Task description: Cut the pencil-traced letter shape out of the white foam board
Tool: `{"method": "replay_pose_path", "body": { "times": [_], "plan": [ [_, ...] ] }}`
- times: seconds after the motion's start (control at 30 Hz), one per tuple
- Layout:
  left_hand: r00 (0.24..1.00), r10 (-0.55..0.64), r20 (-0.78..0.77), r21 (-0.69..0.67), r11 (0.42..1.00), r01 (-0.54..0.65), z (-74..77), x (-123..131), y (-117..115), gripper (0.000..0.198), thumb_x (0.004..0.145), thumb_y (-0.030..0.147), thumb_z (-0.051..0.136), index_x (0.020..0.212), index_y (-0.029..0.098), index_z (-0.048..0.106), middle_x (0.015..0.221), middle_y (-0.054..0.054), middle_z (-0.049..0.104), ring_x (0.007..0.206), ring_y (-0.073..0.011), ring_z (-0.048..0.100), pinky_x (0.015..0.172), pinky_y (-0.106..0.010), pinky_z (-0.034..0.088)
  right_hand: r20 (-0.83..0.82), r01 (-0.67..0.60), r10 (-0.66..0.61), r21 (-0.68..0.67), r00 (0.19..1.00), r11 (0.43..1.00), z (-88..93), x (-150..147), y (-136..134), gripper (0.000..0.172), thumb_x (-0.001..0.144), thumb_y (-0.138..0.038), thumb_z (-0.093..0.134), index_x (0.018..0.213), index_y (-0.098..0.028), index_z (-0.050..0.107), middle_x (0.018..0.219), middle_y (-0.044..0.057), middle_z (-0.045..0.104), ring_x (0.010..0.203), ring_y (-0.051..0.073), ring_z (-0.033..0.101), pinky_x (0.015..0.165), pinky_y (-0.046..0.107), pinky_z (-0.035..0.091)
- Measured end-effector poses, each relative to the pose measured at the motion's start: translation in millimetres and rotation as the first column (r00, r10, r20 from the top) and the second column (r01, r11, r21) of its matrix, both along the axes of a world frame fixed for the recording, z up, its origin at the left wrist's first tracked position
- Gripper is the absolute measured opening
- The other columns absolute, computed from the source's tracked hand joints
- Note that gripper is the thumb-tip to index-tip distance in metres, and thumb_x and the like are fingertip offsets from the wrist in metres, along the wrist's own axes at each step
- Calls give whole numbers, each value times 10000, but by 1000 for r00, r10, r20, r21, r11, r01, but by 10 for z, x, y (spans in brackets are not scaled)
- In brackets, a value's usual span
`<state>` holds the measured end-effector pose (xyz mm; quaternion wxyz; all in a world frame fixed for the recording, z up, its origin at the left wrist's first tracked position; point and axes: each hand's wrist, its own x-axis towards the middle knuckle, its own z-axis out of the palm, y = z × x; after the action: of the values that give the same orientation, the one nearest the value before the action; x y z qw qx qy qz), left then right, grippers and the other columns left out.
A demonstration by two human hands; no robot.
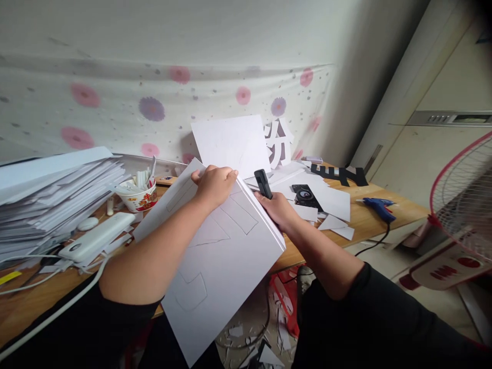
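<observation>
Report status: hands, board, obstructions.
Left hand gripping upper edge of white board. Right hand holding black tool beside it. Board tilted, outlined shapes on its face. White cable crossing in front of left sleeve.

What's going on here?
A person holds a white board at a tilt, with shapes outlined on its face. The left hand curls over the upper edge; the right hand grips a dark tool beside the board. On the wooden table, white pieces and a blue glue gun lie off to the right.
</observation>
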<state>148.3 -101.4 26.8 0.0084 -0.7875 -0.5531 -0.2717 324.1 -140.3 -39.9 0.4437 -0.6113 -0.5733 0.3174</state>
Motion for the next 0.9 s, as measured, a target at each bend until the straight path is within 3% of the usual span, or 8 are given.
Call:
{"method": "replay_pose_path", "body": {
  "times": [0.13, 0.4, 0.57, 0.7, 0.8, 0.9],
  "plan": [
    [999, -29, 27, 36, 999, 28, -24, 25, -53, 384, 950, 321, 371, 590, 188, 378, 683, -31, 589, 953, -248, 563, 865, -447, 269, 16, 40, -40, 18, 999, 999, 59, 45, 1, 433, 817, -554, 597, 776, -134, 692, 657, 41, 621, 619, 171, 535, 569, 280, 355],
    [990, -139, 11, 88, 987, 137, -36, -4, -62, 389, 964, 322, 372, 600, 187, 409, 653, -23, 569, 918, -241, 560, 848, -442, 260, 118, 133, -148, 125, 982, 983, 151, 272, 32, 408, 723, -582, 679, 734, -175, 663, 624, 33, 576, 625, 185, 476, 592, 312, 298],
    [983, -182, -11, 80, 980, 182, -16, 19, -194, 374, 980, 336, 397, 659, 187, 517, 769, -39, 628, 1017, -252, 544, 963, -517, 226, 59, -38, 30, 150, 998, 988, 126, 185, 5, 457, 752, -615, 620, 624, -182, 551, 582, -3, 491, 582, 145, 431, 551, 287, 310],
    [972, -235, -29, 3, 972, 235, -59, 104, -353, 363, 999, 329, 383, 756, 201, 619, 854, -54, 653, 1058, -263, 538, 1007, -588, 195, 3, -147, 150, 216, 989, 965, 150, 152, -51, 420, 805, -581, 579, 776, -165, 627, 689, 12, 564, 664, 156, 498, 618, 285, 387],
    [962, -274, -17, -46, 961, 272, -91, 124, -435, 358, 1009, 315, 377, 819, 218, 664, 933, -58, 670, 1130, -268, 521, 1050, -636, 140, 36, -297, 298, 261, 954, 919, 192, 195, -121, 348, 821, -502, 606, 874, -166, 677, 780, 27, 622, 744, 168, 542, 724, 299, 429],
    [942, -336, 5, -105, 937, 334, -134, 105, -511, 301, 1004, 286, 409, 931, 261, 699, 1048, -45, 675, 1190, -270, 503, 1084, -682, 46, 146, -442, 417, 261, 897, 858, 254, 266, -211, 312, 845, -469, 611, 911, -173, 684, 784, 18, 615, 732, 159, 521, 722, 297, 420]
  ]
}}
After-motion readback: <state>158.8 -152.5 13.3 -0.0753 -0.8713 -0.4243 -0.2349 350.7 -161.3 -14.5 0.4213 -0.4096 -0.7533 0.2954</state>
